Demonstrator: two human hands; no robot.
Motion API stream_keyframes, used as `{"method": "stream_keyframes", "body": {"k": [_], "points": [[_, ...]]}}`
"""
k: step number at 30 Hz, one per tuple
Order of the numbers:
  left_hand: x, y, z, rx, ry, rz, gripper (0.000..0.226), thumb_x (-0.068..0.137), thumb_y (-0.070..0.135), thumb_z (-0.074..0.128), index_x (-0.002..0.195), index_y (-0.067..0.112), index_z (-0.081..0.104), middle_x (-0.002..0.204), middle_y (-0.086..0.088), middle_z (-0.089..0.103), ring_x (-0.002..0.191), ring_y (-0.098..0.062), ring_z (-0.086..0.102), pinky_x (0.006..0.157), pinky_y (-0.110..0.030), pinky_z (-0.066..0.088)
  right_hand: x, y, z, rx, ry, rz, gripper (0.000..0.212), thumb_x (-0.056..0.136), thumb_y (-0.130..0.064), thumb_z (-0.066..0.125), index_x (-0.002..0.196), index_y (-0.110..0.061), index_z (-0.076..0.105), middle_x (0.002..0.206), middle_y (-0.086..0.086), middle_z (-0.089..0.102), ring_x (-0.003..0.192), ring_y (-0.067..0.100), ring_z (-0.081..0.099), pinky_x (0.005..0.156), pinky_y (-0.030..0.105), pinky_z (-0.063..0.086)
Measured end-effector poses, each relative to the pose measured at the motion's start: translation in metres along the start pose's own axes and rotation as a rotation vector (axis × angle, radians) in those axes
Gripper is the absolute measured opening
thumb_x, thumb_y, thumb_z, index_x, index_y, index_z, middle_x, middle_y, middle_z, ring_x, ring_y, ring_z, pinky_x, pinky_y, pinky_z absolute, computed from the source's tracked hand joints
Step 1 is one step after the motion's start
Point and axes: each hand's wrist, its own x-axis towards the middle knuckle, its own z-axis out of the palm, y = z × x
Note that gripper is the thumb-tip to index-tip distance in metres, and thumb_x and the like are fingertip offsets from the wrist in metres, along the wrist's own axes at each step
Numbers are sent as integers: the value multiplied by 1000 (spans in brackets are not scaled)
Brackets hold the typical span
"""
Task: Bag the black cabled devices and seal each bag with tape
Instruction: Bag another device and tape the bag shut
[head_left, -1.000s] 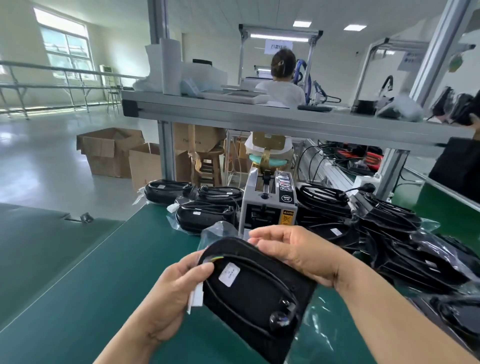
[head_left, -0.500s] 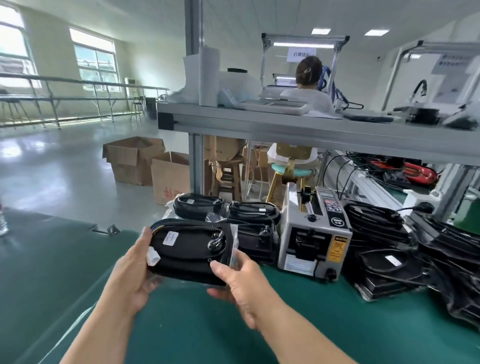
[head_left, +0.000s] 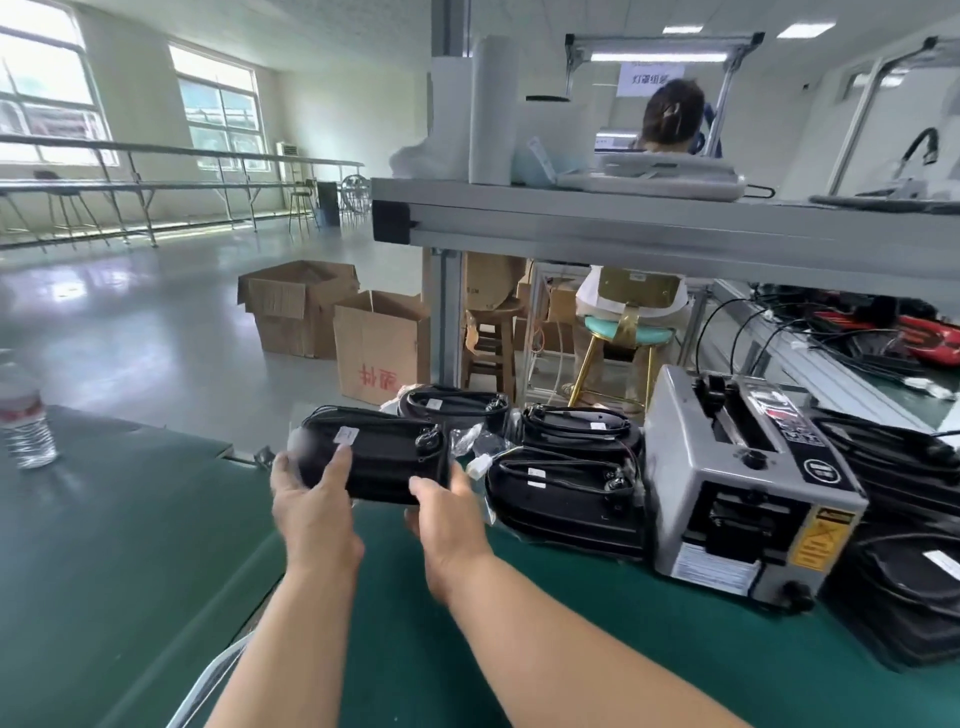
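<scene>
Well to the left, a clear plastic water bottle with a red label stands on the dark green bench mat, far from the work. Toward the middle, the left hand grips the left end of a flat, oblong black cabled device with a white sticker. The thumb lies on top beside the sticker and the fingers are curled beneath. The device is held level just above the mat, close in front of the bagged ones. The right hand clamps the other end, thumb on the near edge and fingers tucked under. Motion blur makes it hard to say whether a clear bag already covers this device. It looks like a rigid plastic housing of moderate weight, so it should not flex, but a glossy shell or film would be slippery. The cable coiled on its top face looks loose enough to snag or spring out. It is best carried as now, by the two short ends with support underneath, never by the cable. Just to the right lie several black cabled devices in crinkled clear bags, stacked and touching one another. Beside them sits a grey boxy automatic tape dispenser with a yellow warning label. Furthest right is a heap of more black devices with looped cables, some running out of view.
</scene>
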Motion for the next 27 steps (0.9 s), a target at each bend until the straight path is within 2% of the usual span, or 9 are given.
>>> {"method": "stream_keyframes", "body": {"k": [2,5,8,12,15,17,19,22,27], "points": [[9,-10,3,18,-16,-12,73,90,13,71,152,21,34,152,3,45,134,-20,50,114,-45,39,6,8,1,21,39,1,64,88,-5,47,147,-30,43,130,-6,64,119,17,59,112,42,43],[15,-25,9,40,-60,-7,80,88,17,74,154,23,30,156,5,38,133,-15,48,113,-41,40,13,16,-1,52,144,-39,65,92,1,44,149,-28,40,138,-6,57,123,15,57,114,40,41],[22,-38,10,96,-88,-35,81,86,19,77,153,23,32,151,1,45,128,-15,53,110,-39,42,15,23,-1,91,275,-57,58,98,-3,48,149,-28,38,149,-4,47,134,19,49,116,41,38],[24,-47,9,88,-116,-119,79,87,15,76,152,19,32,148,-8,50,133,-26,52,111,-48,42,14,28,0,103,410,-78,50,98,-8,54,143,-28,47,145,0,52,131,22,52,113,43,42],[24,-48,8,172,-137,-95,64,87,17,76,143,22,43,124,8,63,122,-18,60,105,-40,47,9,29,2,156,454,-73,48,97,-6,57,140,-28,52,143,-2,53,130,21,54,112,42,42],[22,-47,8,326,-149,-35,48,88,26,75,129,27,51,112,16,64,119,-16,61,98,-32,48,4,28,3,146,463,-82,49,97,-6,57,141,-26,51,143,-5,51,129,18,54,112,37,42],[19,-44,8,485,-138,3,55,88,37,73,135,20,50,126,8,61,125,-19,56,102,-35,46,0,26,3,116,460,-86,52,97,-6,57,145,-26,46,143,-6,50,123,15,54,105,30,43],[16,-38,9,702,-123,44,64,89,48,68,142,21,46,138,-4,53,124,-28,54,103,-43,45,-10,24,5,75,454,-49,62,95,-6,54,150,-28,35,148,0,47,130,22,51,108,40,44],[11,-31,14,897,-112,21,75,92,53,61,151,16,34,138,-13,30,112,-37,53,94,-46,44,-28,26,11,-37,350,-75,72,90,-3,47,155,-26,25,162,-12,14,141,14,35,112,33,37]]}}
